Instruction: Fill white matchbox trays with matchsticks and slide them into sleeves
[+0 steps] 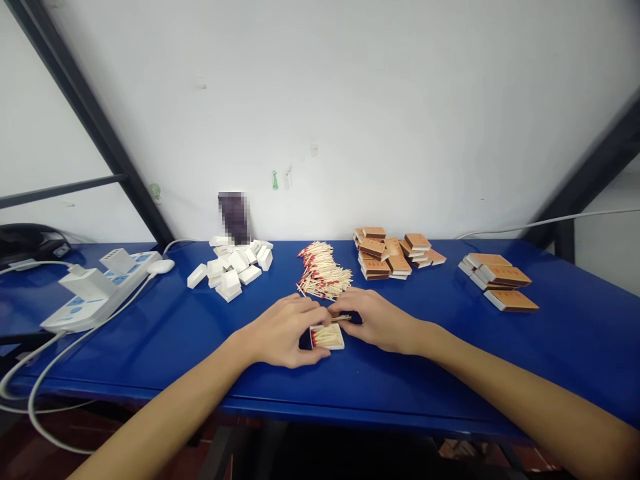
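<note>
A small white matchbox tray [328, 338] lies on the blue tabletop, partly filled with red-tipped matches. My left hand [287, 331] curls around its left end, with the thumb along the near side and the fingers over the far side. Just beyond the tray, my right hand [377, 320] pinches a few matches [342, 319] between thumb and fingers; their ends are partly hidden. A heap of loose matches [323, 270] spreads right behind both hands, most heads pointing left.
White empty trays [239, 260] are piled at the back left. Brown matchbox sleeves [393, 257] are stacked back right, and several boxes with white trays inside [505, 275] lie farther right. A power strip [95, 300] with cables occupies the left side. The table's front edge [320, 410] runs below my hands.
</note>
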Demonstrator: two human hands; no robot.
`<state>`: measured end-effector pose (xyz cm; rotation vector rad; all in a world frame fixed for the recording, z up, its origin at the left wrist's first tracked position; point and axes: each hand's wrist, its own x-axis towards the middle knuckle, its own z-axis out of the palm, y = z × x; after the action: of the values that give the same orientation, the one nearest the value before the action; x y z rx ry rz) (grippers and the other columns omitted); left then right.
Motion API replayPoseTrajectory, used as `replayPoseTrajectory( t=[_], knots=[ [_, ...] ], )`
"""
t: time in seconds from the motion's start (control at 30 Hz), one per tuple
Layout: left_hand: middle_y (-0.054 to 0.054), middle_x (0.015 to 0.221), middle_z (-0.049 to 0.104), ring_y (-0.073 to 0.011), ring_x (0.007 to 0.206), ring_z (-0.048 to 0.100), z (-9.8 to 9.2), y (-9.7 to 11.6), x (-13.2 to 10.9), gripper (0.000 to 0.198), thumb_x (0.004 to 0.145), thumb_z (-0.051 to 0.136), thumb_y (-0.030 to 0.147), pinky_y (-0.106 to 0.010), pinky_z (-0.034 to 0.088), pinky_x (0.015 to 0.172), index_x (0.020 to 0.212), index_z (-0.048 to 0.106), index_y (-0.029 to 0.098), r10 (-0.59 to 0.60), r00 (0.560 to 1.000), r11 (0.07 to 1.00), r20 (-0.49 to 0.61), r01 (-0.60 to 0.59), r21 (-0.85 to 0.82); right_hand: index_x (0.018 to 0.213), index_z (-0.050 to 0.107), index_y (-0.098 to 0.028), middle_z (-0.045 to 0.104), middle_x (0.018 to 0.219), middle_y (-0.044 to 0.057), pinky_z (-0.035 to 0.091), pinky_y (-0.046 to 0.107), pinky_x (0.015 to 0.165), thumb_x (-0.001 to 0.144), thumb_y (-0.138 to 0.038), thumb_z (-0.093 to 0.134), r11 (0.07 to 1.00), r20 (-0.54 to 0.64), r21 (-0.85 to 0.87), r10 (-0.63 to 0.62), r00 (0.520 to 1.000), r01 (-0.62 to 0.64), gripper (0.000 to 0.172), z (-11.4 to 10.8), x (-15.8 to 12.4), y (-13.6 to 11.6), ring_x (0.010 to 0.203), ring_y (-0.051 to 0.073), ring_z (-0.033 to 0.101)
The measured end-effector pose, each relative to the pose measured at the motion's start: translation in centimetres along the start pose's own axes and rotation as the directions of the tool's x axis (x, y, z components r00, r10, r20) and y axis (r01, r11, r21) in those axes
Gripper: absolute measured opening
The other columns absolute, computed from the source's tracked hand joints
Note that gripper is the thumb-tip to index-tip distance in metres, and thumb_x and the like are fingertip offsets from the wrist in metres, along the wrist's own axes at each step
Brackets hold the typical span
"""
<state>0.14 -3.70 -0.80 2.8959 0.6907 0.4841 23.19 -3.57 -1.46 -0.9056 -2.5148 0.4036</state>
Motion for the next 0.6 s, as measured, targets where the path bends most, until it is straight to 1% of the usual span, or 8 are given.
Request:
replayPoseTrajectory(
  t=[0.1,0.2,0.3,0.43,0.5,0.6],
  knots=[
    [-0.001,0.086,0.062,-0.017,0.078,0.057,-0.33,-0.19,-0.06,0.028,0.079,0.067,0.039,-0.031,0.041,0.078,0.094,0.055,0.019,-0.042,0.999,0.999,0.001,0.042,-0.031,0.105,0.072,-0.018,0.071,0.094,0.006,0.046,0.03,0.079,0.089,-0.014,0.059,0.998,0.034,-0.029,0.056,0.998,-0.055,0.021,-0.21,-0.06,0.02,0.086,0.018,0.063],
    [0.0,0.082,0.06,-0.0163,0.074,0.056,-0.36,-0.01,-0.08,0.029,0.076,0.069,0.04,-0.031,0.041,0.076,0.092,0.055,0.02,-0.014,1.0,0.999,0.0,0.014,-0.042,0.102,0.073,-0.017,0.072,0.097,0.007,0.047,0.03,0.081,0.09,-0.011,0.056,0.999,0.057,-0.017,0.049,0.997,-0.048,0.022,-0.33,-0.06,0.17,0.089,0.018,0.064],
    [-0.002,0.087,0.062,-0.0168,0.078,0.057,-0.21,0.17,-0.08,0.029,0.079,0.067,0.039,-0.031,0.042,0.078,0.097,0.056,0.019,0.015,0.999,0.999,-0.047,-0.017,-0.032,0.1,0.074,-0.017,0.073,0.096,0.007,0.047,0.03,0.08,0.089,-0.01,0.056,0.999,0.05,-0.007,0.039,0.998,-0.038,0.023,-0.34,-0.01,0.24,0.088,0.018,0.065],
    [-0.004,0.091,0.064,-0.0183,0.081,0.059,-0.15,0.2,-0.12,0.029,0.082,0.065,0.039,-0.032,0.043,0.079,0.101,0.057,0.019,0.061,0.991,0.998,-0.117,-0.064,-0.021,0.098,0.074,-0.018,0.073,0.092,0.005,0.047,0.03,0.078,0.087,-0.008,0.056,0.998,0.025,-0.037,0.046,0.999,-0.046,0.023,-0.21,-0.03,0.3,0.085,0.018,0.065],
    [-0.004,0.089,0.064,-0.0183,0.079,0.059,-0.14,0.18,-0.11,0.03,0.082,0.065,0.04,-0.032,0.043,0.078,0.102,0.057,0.019,0.066,0.992,0.998,-0.11,-0.068,-0.016,0.099,0.073,-0.018,0.073,0.093,0.006,0.047,0.03,0.079,0.086,-0.008,0.057,0.999,0.014,-0.04,0.032,0.999,-0.032,0.023,-0.05,-0.07,0.4,0.086,0.018,0.065],
    [-0.002,0.084,0.063,-0.0178,0.075,0.057,-0.09,0.2,-0.08,0.035,0.078,0.069,0.044,-0.032,0.042,0.076,0.1,0.057,0.019,0.046,0.998,0.998,-0.05,-0.047,-0.034,0.099,0.073,-0.017,0.072,0.093,0.006,0.047,0.029,0.079,0.086,-0.007,0.056,0.999,-0.005,-0.026,0.025,1.0,-0.025,0.023,0.17,-0.11,0.55,0.086,0.018,0.065]
  ],
)
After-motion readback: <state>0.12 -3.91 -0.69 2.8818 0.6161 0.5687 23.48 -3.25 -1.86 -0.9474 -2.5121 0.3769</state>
